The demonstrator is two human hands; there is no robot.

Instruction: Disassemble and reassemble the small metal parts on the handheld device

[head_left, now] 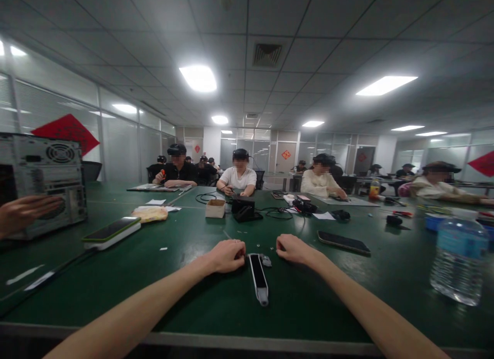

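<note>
Head view: black device (pixel 258 272) lay lengthwise on desk (pixel 332 297), lower centre of frame. Left hand (pixel 227 256) and right hand (pixel 295 249) rested apart, just beside its upper end, neither clamped on it. Judged light, stiff, smooth; best held along its long sides.

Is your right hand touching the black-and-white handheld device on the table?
Apart. The head view shows the right hand resting on the green table, with bare table surface between it and the handheld device.
</note>
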